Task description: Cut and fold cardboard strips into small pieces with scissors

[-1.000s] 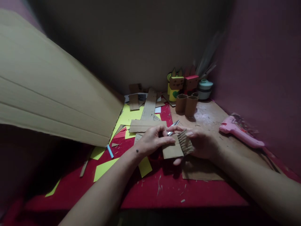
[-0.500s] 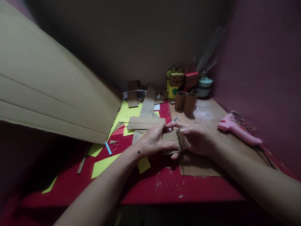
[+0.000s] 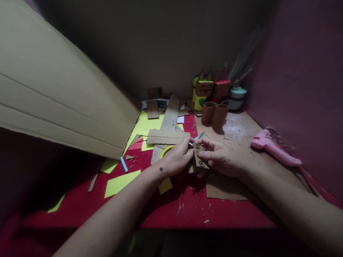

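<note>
Small folded brown cardboard piece with dark printed marks [image 3: 200,161], up between both hands, over the front-middle of the red-covered table [image 3: 160,216]. Right hand [image 3: 223,157] pinches it, thumb on the printed face. Left hand [image 3: 178,156] curled at its left edge; can't tell if it pinches too, fingers mostly hidden. Pointed silver metal blades [image 3: 200,135] just beyond the fingertips; yellow curved loop [image 3: 165,151] shows beside left hand. Link between them hidden.

Flat brown cardboard sheet [image 3: 227,189] under right wrist. Yellow paper rectangle [image 3: 122,183] left of left forearm, short light-blue stick [image 3: 124,165] near it. Behind the hands: pale brown cardboard strip lying crosswise [image 3: 168,137], longer strip [image 3: 170,113] running back from it. Brown cardboard tubes [image 3: 220,118] upright at back right, before a yellow figure with brown face [image 3: 204,93], a red-topped figure [image 3: 222,90] and a light-blue lidded jar [image 3: 237,97]. Pink glue gun [image 3: 276,148] lies far right. Big tan cardboard panel [image 3: 66,92] leans in at left.
</note>
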Tool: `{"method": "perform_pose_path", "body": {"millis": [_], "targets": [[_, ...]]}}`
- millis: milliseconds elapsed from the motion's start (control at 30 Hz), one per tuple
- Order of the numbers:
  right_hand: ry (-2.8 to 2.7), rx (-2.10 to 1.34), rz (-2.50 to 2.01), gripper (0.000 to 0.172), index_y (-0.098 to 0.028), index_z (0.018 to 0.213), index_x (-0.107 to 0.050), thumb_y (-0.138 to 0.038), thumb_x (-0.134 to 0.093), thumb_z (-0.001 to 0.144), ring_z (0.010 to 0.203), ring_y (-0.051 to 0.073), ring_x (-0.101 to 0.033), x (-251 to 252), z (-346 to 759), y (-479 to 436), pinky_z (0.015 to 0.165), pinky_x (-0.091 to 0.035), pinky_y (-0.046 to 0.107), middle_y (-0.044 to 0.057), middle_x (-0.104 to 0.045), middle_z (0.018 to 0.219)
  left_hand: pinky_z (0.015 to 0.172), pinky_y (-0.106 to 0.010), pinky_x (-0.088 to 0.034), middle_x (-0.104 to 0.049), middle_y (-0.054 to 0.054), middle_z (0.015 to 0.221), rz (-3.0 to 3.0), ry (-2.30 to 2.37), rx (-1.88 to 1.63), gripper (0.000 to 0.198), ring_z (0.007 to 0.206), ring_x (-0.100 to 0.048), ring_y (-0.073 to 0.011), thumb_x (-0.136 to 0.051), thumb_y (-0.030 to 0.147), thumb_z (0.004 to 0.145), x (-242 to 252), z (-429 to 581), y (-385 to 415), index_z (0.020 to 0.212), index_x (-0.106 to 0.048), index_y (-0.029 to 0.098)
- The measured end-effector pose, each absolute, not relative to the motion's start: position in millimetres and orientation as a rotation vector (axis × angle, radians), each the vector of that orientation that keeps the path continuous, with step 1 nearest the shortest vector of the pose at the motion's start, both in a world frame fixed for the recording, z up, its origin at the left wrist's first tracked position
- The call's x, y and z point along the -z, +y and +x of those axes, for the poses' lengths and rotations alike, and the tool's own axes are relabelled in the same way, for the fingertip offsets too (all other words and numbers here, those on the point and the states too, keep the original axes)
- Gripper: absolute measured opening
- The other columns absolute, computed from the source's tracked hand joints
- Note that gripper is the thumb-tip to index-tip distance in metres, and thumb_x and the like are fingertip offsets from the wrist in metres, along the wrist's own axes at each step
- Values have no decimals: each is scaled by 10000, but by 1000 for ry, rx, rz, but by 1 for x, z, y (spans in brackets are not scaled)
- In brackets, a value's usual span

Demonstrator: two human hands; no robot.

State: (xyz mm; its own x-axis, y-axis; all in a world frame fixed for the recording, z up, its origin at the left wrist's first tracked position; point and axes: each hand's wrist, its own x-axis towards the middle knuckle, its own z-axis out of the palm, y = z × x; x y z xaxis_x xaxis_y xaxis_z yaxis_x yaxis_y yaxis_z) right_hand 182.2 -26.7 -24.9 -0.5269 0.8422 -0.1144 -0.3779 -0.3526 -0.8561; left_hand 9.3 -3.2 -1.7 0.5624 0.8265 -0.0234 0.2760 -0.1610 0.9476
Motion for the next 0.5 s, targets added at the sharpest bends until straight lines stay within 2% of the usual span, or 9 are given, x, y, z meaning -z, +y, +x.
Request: {"method": "perform_pose_path", "body": {"millis": [67, 133, 233, 300, 400, 500], "targets": [[-1036, -1930, -712, 349, -209, 998, -470, -143, -692, 736, 703, 205, -675, 24, 181, -27, 495, -583, 327, 33, -642, 867, 545, -261, -411, -588, -13, 765, 1487, 914, -613, 246, 608, -541, -141, -516, 369, 856, 3, 10, -1, 1043, -546, 212], [-1055, -1924, -688, 328, -213, 993, -460, -148, -678, 756, 736, 224, -683, 23, 179, -29, 470, -569, 300, 54, -649, 919, 450, -241, -377, -555, 2, 692, 1272, 846, -626, 370, 472, -483, -108, -485, 487, 859, 5, 11, 1, 1108, -525, 216], [-1068, -1871, -725, 348, -222, 993, -439, -143, -679, 754, 682, 223, -692, 20, 176, -32, 419, -539, 259, 52, -657, 900, 402, -235, -345, -563, -31, 679, 1094, 719, -605, 549, 441, -475, -106, -473, 622, 816, 8, 13, 3, 1077, -554, 146], [-1070, -1779, -793, 371, -218, 988, -442, -135, -697, 731, 613, 205, -684, 18, 174, -33, 388, -523, 241, 39, -655, 859, 472, -248, -402, -588, -62, 723, 1018, 664, -609, 511, 529, -532, -123, -549, 573, 801, 7, 13, 3, 1014, -586, 110], [-1038, -1639, -868, 410, -214, 984, -464, -135, -735, 687, 577, 183, -667, 16, 174, -33, 371, -522, 243, 19, -632, 849, 637, -277, -462, -594, -60, 730, 949, 597, -637, 306, 643, -571, -131, -678, 370, 770, 3, 11, 3, 882, -618, 92], [-1010, -1613, -853, 427, -216, 1012, -476, -138, -735, 682, 579, 185, -661, 18, 177, -31, 376, -528, 262, 12, -620, 831, 654, -277, -466, -600, -42, 670, 967, 595, -604, 189, 616, -588, -126, -753, 194, 673, 2, 7, 6, 740, -608, 93]]}}
